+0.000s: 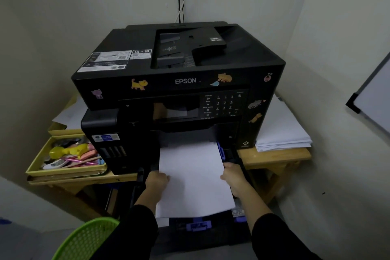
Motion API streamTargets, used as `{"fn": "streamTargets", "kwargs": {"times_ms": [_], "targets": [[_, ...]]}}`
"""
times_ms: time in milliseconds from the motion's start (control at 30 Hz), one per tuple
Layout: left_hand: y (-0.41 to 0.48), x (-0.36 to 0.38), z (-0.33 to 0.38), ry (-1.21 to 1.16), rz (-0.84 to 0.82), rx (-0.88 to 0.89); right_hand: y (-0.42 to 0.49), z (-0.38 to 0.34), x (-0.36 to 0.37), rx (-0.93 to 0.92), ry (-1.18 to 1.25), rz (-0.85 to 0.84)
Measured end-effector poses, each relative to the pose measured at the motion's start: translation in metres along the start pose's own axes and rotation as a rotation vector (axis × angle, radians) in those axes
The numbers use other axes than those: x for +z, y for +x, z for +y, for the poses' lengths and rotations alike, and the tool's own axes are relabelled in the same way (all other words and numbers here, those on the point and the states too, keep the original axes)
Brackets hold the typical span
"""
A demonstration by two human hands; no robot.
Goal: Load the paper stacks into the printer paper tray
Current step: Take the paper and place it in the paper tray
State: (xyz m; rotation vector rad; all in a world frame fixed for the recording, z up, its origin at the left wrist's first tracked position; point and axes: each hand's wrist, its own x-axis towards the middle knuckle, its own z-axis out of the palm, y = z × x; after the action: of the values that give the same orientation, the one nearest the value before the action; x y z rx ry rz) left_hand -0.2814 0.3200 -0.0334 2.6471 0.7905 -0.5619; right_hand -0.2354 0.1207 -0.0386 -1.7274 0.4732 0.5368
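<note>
A black Epson printer (179, 74) with cat stickers stands on a wooden table. Its paper tray (198, 227) is pulled out toward me, with blue guides at the front and right side. A white paper stack (193, 177) lies over the tray, its far end at the printer's slot. My left hand (157, 180) grips the stack's left edge. My right hand (233, 176) grips its right edge, close to the tray's right wall. The fingers under the paper are hidden.
More white paper (281, 131) is piled on the table right of the printer. A yellow box (63, 172) of stationery sits on the left. A green mesh basket (84, 238) stands at the lower left. Walls close in on both sides.
</note>
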Motion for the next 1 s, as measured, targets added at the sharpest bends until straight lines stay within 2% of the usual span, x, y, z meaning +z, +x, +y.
{"fn": "streamTargets", "kwargs": {"times_ms": [67, 100, 133, 167, 300, 433, 500, 567, 667, 800, 1000], "targets": [[0.003, 0.006, -0.005, -0.098, -0.023, 0.020, 0.003, 0.001, 0.001, 0.000, -0.036, 0.002], [0.003, 0.008, -0.005, -0.271, -0.053, -0.043, 0.003, 0.003, 0.002, -0.003, -0.059, 0.000], [0.007, 0.008, -0.003, -0.573, -0.077, -0.148, 0.004, 0.005, 0.002, -0.010, -0.089, 0.002], [0.007, 0.010, -0.001, -0.689, -0.064, -0.184, 0.005, 0.007, 0.003, -0.018, -0.127, 0.011], [0.007, 0.012, -0.006, -0.347, 0.038, -0.117, 0.011, 0.010, 0.009, -0.083, -0.353, 0.061], [0.001, 0.001, -0.002, -0.093, 0.031, -0.005, 0.008, 0.005, 0.010, -0.170, -0.654, 0.064], [-0.003, -0.002, 0.001, 0.018, -0.030, 0.048, 0.000, 0.003, 0.008, -0.165, -0.818, -0.018], [-0.007, -0.001, -0.001, 0.075, -0.161, 0.092, -0.011, 0.002, 0.007, -0.125, -0.973, -0.134], [-0.015, 0.008, -0.009, 0.257, -0.300, 0.067, -0.023, 0.007, 0.009, -0.053, -1.181, -0.249], [-0.024, 0.025, -0.012, 0.370, -0.300, 0.072, -0.026, 0.021, 0.013, -0.055, -1.250, -0.268], [-0.033, 0.028, -0.014, 0.265, -0.196, 0.092, -0.030, 0.029, 0.013, -0.134, -1.164, -0.187]]}}
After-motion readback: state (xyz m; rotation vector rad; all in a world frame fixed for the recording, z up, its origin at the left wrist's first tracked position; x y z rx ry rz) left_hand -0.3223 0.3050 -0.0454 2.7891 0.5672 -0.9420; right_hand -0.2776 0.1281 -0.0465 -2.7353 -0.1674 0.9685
